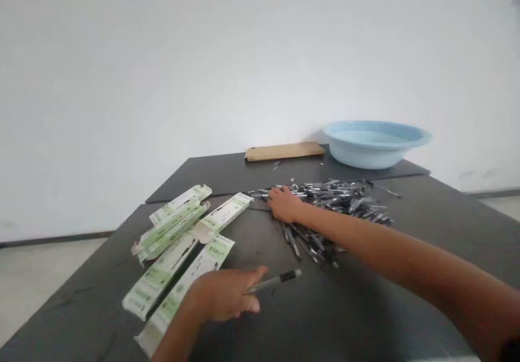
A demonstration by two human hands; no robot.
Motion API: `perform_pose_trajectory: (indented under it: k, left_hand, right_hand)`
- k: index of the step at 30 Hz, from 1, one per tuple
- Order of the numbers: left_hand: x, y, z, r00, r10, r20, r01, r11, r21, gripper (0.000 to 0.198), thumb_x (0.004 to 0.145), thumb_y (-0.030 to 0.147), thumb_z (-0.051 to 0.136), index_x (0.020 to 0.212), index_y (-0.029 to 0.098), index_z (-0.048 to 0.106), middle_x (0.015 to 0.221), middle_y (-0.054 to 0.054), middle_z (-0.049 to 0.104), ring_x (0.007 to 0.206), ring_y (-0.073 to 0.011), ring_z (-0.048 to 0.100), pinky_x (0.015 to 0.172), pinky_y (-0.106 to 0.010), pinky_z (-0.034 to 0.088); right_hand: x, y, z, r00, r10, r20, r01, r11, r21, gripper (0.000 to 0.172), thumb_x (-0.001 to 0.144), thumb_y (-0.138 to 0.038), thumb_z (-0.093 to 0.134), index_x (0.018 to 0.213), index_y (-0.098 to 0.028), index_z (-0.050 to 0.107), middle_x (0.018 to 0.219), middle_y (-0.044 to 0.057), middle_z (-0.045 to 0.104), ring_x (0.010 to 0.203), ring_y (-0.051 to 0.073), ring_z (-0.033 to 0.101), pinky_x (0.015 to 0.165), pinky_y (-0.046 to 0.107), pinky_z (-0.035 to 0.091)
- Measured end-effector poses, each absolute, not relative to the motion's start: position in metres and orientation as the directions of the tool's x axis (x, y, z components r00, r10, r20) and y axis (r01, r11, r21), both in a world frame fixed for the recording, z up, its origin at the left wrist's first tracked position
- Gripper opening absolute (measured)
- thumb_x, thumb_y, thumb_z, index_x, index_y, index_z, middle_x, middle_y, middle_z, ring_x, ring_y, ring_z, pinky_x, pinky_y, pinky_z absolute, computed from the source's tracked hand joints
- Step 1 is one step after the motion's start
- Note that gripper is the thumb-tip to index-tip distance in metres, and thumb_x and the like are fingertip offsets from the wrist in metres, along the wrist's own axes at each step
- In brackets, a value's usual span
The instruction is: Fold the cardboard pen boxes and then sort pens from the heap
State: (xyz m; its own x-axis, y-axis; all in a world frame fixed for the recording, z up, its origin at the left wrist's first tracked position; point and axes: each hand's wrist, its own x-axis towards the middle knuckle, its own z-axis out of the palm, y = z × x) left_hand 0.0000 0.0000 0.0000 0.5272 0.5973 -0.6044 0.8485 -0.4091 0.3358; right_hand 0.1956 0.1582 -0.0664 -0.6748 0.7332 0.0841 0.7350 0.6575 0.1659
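Note:
My left hand (227,294) is closed round a clear pen (270,282) with a black grip, whose tip points to the right above the dark table. Beneath and beside that hand lie several white and green pen boxes (221,215), some with open flaps. Farther off, my right hand (283,204) reaches to the left edge of a large heap of pens (337,194), palm down. Its fingertips are down among the pens, and whether they grip one is hidden. Loose pens (309,243) spread from the heap toward me, partly behind my right forearm.
A light blue basin (374,140) stands at the back right of the table. Left of it, against the wall, lies a flat brown cardboard piece (284,152). A seam crosses the dark tabletop (219,172) behind the boxes, and a few small bits lie beyond it.

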Motion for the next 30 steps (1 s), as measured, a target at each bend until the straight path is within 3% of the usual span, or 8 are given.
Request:
perform_pose_trajectory:
  k: [7,12,16,22,25,28,30]
  left_hand:
    - [0.003,-0.001,0.003,0.489,0.599,-0.634,0.868,-0.402,0.29,0.068,0.085,0.035,0.048,0.148,0.018,0.027,0.09,-0.012,0.075,0.091,-0.0292,0.068,0.077,-0.038,0.049]
    - [-0.002,-0.005,0.003,0.457,0.632,-0.626,0.887,-0.374,0.27,0.069,0.084,0.035,0.049,0.147,0.017,0.029,0.091,-0.012,0.075,0.091,-0.0296,0.068,0.078,-0.039,0.049]
    - [-0.004,-0.005,0.001,0.467,0.619,-0.631,0.882,-0.378,0.282,0.068,0.084,0.034,0.049,0.147,0.019,0.031,0.088,-0.011,0.075,0.09,-0.0291,0.068,0.077,-0.039,0.049]
    - [0.004,-0.005,-0.002,0.505,0.583,-0.636,0.862,-0.368,0.348,0.065,0.083,0.03,0.049,0.146,0.019,0.033,0.088,-0.009,0.076,0.082,-0.027,0.071,0.07,-0.033,0.052]
    - [0.006,-0.005,-0.005,0.519,0.577,-0.631,0.855,-0.352,0.381,0.064,0.084,0.028,0.049,0.145,0.019,0.033,0.09,-0.008,0.076,0.079,-0.0246,0.071,0.066,-0.03,0.052]
    - [0.006,-0.005,-0.009,0.515,0.57,-0.64,0.857,-0.337,0.389,0.063,0.084,0.027,0.049,0.145,0.019,0.034,0.093,-0.008,0.075,0.077,-0.0234,0.071,0.063,-0.028,0.052]
    - [0.006,-0.005,-0.01,0.512,0.56,-0.651,0.859,-0.328,0.394,0.063,0.084,0.026,0.049,0.145,0.019,0.034,0.093,-0.009,0.075,0.077,-0.023,0.072,0.062,-0.028,0.052]
  right_hand:
    - [0.168,0.193,-0.057,-0.56,0.811,0.17,0.828,0.545,0.13,0.033,0.093,-0.027,0.041,0.121,-0.013,0.053,0.123,0.019,0.055,0.114,0.03,0.051,0.093,0.049,0.04]
    - [0.13,0.224,-0.065,-0.492,0.859,0.144,0.871,0.48,0.106,0.032,0.092,-0.032,0.055,0.119,-0.015,0.055,0.118,0.009,0.058,0.102,0.022,0.059,0.086,0.043,0.05]
    - [0.139,0.226,-0.073,-0.455,0.879,0.144,0.89,0.443,0.108,0.032,0.091,-0.031,0.055,0.119,-0.015,0.055,0.119,0.009,0.057,0.102,0.022,0.059,0.086,0.043,0.051]
    - [0.189,0.218,-0.072,-0.359,0.924,0.132,0.932,0.349,0.095,0.031,0.091,-0.033,0.055,0.116,-0.014,0.057,0.119,0.01,0.057,0.107,0.024,0.057,0.091,0.046,0.046]
    - [0.201,0.213,-0.068,-0.317,0.939,0.135,0.948,0.312,0.058,0.031,0.091,-0.032,0.052,0.112,-0.01,0.059,0.115,0.018,0.06,0.11,0.03,0.054,0.093,0.053,0.038]
    - [0.19,0.202,-0.062,-0.338,0.926,0.171,0.94,0.341,0.012,0.041,0.089,-0.037,0.05,0.119,-0.009,0.054,0.12,0.025,0.056,0.114,0.037,0.05,0.093,0.06,0.03]
    - [0.169,0.189,-0.057,-0.401,0.892,0.21,0.911,0.413,-0.014,0.047,0.089,-0.042,0.046,0.127,-0.013,0.049,0.126,0.023,0.053,0.118,0.037,0.046,0.096,0.061,0.026]
